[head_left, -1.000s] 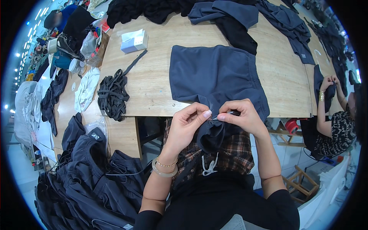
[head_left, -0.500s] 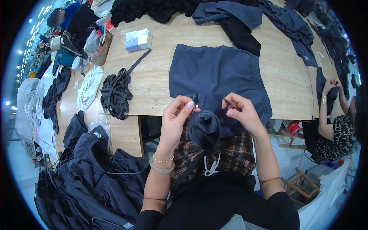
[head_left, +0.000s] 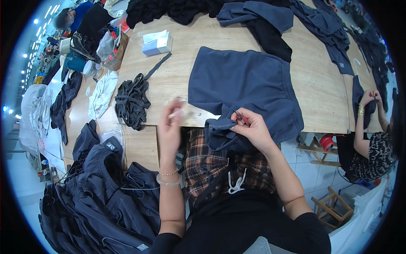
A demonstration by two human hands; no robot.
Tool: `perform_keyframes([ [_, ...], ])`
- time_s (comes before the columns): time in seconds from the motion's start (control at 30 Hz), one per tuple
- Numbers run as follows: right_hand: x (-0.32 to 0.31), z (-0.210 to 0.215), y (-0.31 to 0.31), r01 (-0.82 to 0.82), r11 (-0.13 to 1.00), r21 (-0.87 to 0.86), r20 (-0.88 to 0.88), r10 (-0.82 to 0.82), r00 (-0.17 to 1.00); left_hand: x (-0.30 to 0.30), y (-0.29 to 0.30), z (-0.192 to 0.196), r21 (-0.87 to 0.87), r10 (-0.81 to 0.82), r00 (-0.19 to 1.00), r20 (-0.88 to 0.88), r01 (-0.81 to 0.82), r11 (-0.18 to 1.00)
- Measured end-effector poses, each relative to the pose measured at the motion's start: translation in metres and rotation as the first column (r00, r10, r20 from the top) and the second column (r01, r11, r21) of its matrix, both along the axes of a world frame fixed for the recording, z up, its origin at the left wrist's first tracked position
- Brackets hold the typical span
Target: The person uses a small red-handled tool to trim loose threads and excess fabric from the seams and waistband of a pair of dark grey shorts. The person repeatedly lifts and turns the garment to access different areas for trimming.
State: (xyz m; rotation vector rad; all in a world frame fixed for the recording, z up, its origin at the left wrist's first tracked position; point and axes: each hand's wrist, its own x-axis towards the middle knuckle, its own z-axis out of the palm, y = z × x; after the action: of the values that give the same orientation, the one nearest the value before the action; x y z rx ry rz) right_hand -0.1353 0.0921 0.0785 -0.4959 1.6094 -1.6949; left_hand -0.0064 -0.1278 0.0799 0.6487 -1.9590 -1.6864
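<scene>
Lap: brown plaid cloth, a white drawstring hanging at its near side.
Pile: dark garments heaped at lower left, just beside the table.
Left hand: raised by the table's near edge, apart from the shorts; fingers bent but blurred, so I cannot tell how far they close or whether they hold anything.
Right hand: closed, thumb and fingers gripping the snips and pinching the bunched leg of the shorts.
Snips: small, red and metal, partly hidden by the fingers.
Shorts: dark blue-grey, spread on the table, gathered waistband to the right, leg drawn over the near edge.
Bundle: tangled dark strips, left of the shorts, one end trailing toward the tissue box.
Co-worker: far right, hands together at dark cloth.
Garments: black, heaped along the far edge.
</scene>
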Motion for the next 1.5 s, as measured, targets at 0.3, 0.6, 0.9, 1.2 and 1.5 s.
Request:
perform_keyframes([
  [0.3,-0.007,-0.006,0.007,0.018,1.000,-0.020,-0.011,-0.019,1.000,-0.041,0.004,-0.013,0.382,0.381,0.916,-0.129,-0.308,0.871],
  [0.6,-0.029,-0.007,0.009,0.146,0.989,-0.027,0.060,-0.144,0.988,0.000,0.006,-0.014,0.027,0.225,0.974,0.004,-0.225,0.974],
  [0.9,-0.046,-0.007,-0.008,0.376,0.919,-0.119,0.093,-0.367,0.925,-0.002,0.065,-0.038,-0.037,-0.319,0.850,0.419,0.367,0.930],
  [1.2,-0.085,-0.035,0.173,0.782,0.547,0.297,-0.772,-0.345,0.534,-0.002,0.036,0.001,0.613,-0.328,0.944,-0.043,0.284,0.737],
  [1.5,-0.107,-0.064,0.177,0.626,0.584,0.517,-0.591,-0.286,0.754,-0.051,-0.010,0.053,0.459,-0.277,0.933,-0.227,0.354,0.815],
])
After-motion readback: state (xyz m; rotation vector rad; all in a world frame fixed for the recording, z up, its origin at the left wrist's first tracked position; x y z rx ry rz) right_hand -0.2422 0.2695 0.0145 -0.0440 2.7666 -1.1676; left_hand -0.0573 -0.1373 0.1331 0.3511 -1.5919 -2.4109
